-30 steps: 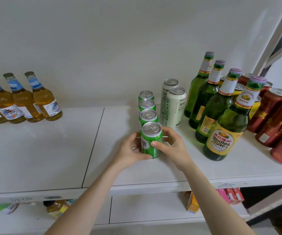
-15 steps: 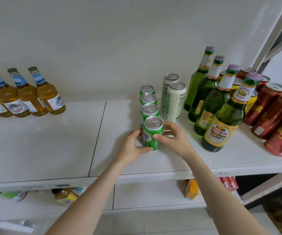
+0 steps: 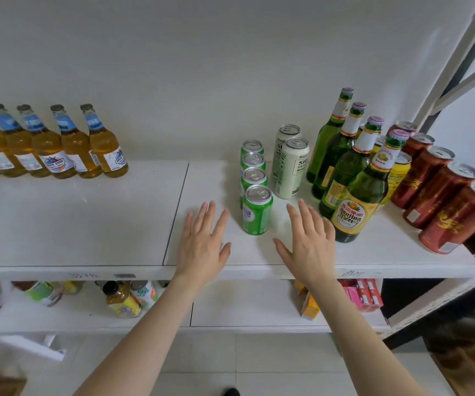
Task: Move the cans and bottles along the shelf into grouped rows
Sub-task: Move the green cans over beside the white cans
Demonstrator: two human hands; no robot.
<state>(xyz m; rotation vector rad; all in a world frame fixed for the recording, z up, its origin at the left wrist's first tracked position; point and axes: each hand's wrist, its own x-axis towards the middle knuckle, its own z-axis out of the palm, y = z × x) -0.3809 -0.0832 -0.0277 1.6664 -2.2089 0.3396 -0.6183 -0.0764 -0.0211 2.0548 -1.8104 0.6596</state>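
Half a second ago both hands were wrapped round the front green can; they have since let go. The left hand and right hand are now flat, with the fingers straight and spread, one on each side of the can and clear of it. Whether the palms touch the shelf cannot be told. The can stands upright at the centre of the frame, nearest of a file of four green cans running back toward the wall. Just right of the file are two tall white cans. Further right is a diagonal line of green bottles, whose nearest bottle is close beside the right hand's fingers. A yellow can stands behind those bottles, and red cans crowd the right edge of the frame. At the upper left, amber bottles are lined up against the wall. Between them and the green cans lies a wide bare stretch of shelf, crossed by a seam just left of the left hand. The wrists cross the shelf's front lip, and below it a lower shelf holds small packages.
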